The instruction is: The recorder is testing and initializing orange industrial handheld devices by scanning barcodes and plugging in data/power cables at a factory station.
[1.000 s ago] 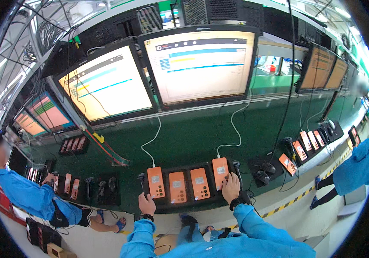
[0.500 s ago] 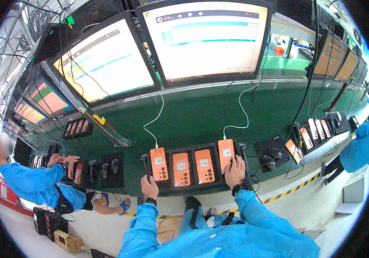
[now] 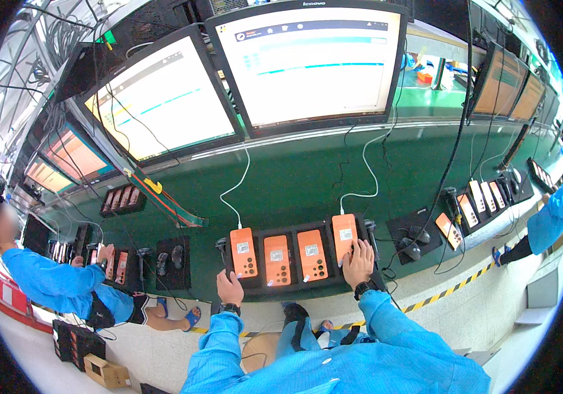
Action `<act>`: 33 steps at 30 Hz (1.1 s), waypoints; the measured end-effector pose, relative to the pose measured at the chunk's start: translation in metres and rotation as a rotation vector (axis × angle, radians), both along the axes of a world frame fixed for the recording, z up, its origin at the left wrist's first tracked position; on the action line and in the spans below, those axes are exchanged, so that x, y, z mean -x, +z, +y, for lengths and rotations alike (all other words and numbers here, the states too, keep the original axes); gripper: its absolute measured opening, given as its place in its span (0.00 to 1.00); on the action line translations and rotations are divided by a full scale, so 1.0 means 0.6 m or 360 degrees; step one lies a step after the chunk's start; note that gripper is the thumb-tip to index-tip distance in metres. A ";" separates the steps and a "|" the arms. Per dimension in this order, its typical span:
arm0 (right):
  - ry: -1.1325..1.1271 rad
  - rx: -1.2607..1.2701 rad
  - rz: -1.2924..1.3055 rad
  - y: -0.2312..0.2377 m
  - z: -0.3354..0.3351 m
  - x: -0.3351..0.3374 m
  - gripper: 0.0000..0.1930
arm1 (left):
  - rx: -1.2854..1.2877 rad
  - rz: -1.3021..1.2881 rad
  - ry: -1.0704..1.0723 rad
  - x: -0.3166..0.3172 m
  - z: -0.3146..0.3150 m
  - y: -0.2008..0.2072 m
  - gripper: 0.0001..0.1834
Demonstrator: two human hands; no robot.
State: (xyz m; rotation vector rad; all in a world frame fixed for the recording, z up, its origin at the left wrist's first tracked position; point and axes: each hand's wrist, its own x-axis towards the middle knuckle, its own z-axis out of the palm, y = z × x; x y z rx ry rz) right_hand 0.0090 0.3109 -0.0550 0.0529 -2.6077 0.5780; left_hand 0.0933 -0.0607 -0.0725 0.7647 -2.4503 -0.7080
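Several orange phones lie back-up in a black tray (image 3: 292,282) on the green bench. My right hand (image 3: 358,263) rests flat, with its fingers on the lower end of the rightmost orange phone (image 3: 344,236), which has a white cable (image 3: 365,172) plugged into its top. My left hand (image 3: 230,287) sits at the tray's front edge just below the leftmost orange phone (image 3: 243,252), also on a white cable (image 3: 237,188). Two more orange phones (image 3: 294,256) lie between them, uncabled.
Two large lit monitors (image 3: 308,62) stand behind the bench. A black scanner and mouse mat (image 3: 414,236) lie right of the tray. On the left a co-worker in blue (image 3: 51,282) handles phones at another tray. More phones (image 3: 482,197) sit far right, beside another person's blue sleeve (image 3: 545,220).
My view has tilted down and closer to the bench. Both hands stay at the tray; the right hand has settled onto the rightmost phone.
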 end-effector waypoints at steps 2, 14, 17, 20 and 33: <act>0.0001 -0.0008 -0.0006 0.000 0.001 0.000 0.25 | 0.0034 0.0017 0.0017 -0.001 0.003 0.000 0.19; 0.0020 -0.0033 0.0021 -0.002 0.002 0.003 0.23 | 0.0068 0.0032 0.0001 -0.001 0.003 0.001 0.20; -0.0008 -0.0035 0.0056 -0.007 -0.001 0.004 0.25 | 0.0072 0.0035 -0.0007 -0.001 -0.001 -0.002 0.20; -0.0020 -0.0025 0.0053 -0.007 -0.002 0.003 0.24 | 0.0032 -0.0005 -0.0004 0.000 0.000 0.002 0.20; 0.0041 -0.0006 0.0035 -0.010 0.011 -0.004 0.23 | -0.0319 -0.0076 -0.0008 -0.002 0.002 0.004 0.19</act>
